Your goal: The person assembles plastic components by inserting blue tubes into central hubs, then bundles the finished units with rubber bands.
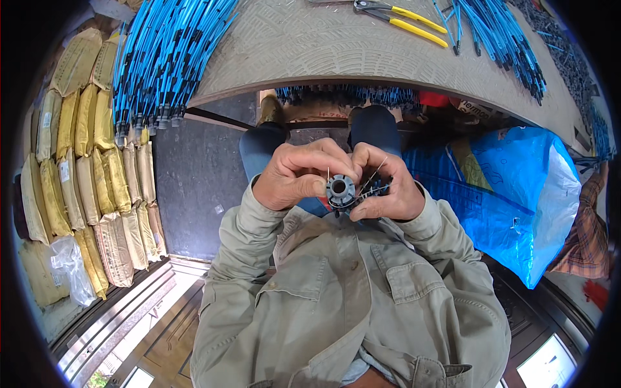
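A small grey slotted ring-shaped part [339, 188] with a round hole in its middle is held in front of my chest. My left hand [303, 173] is closed, with the thumb against the ring's left side and the fingertips meeting the right hand's above it. My right hand [391, 184] is closed on a bunch of small dark pieces [374, 190] with thin wire-like ends sticking out, just right of the ring. Where the ring and the dark pieces meet is too small to make out.
A table [291, 48] stands ahead, carrying yellow-handled pliers [417, 27], blue cable bundles [171, 58] at left and more blue cables [501, 39] at right. Packed yellow-brown bags [84, 174] are stacked left. A big blue plastic sack [498, 187] stands right; beyond it shows a plaid sleeve [581, 229].
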`<state>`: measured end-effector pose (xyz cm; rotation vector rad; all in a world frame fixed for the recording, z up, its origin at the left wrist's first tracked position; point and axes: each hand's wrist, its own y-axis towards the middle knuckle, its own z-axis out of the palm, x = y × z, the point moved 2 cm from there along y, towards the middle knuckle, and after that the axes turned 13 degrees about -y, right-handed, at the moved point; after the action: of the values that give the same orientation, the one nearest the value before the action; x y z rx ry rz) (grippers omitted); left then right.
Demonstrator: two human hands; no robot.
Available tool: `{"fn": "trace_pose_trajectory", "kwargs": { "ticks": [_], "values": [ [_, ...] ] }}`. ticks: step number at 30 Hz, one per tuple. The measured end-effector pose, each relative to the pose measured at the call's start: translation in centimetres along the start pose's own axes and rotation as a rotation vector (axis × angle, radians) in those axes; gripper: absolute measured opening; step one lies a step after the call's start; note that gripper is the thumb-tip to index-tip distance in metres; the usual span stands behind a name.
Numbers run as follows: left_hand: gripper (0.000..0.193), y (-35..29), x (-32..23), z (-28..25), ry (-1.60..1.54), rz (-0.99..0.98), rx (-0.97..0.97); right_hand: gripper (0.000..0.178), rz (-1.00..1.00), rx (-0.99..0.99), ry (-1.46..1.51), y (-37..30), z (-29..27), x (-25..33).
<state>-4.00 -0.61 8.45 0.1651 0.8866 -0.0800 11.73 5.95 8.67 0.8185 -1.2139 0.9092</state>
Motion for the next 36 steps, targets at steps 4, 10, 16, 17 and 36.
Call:
{"fn": "trace_pose_trajectory", "kwargs": {
  "ticks": [4,10,16,17,36],
  "values": [
    [0.035,-0.4,0.0,-0.6,-0.018,-0.011,0.035,0.041,0.035,0.019,0.001,0.2,0.1,-0.1],
    [0.034,-0.3,-0.2,-0.8,0.018,0.072,0.096,0.04,0.047,0.027,-0.027,0.7,-0.1,-0.1],
    [0.036,0.2,-0.5,-1.1,0.05,0.117,0.158,0.026,-0.091,0.081,-0.063,1.2,0.1,-0.5],
    [0.036,0.3,-0.4,-1.2,0.081,0.165,0.205,0.026,-0.088,0.084,-0.061,1.4,0.1,-0.5],
    [0.041,1.2,0.5,2.2,0.231,0.224,0.21,0.035,0.082,0.226,0.128,0.0,-2.6,-1.4]
  ]
}}
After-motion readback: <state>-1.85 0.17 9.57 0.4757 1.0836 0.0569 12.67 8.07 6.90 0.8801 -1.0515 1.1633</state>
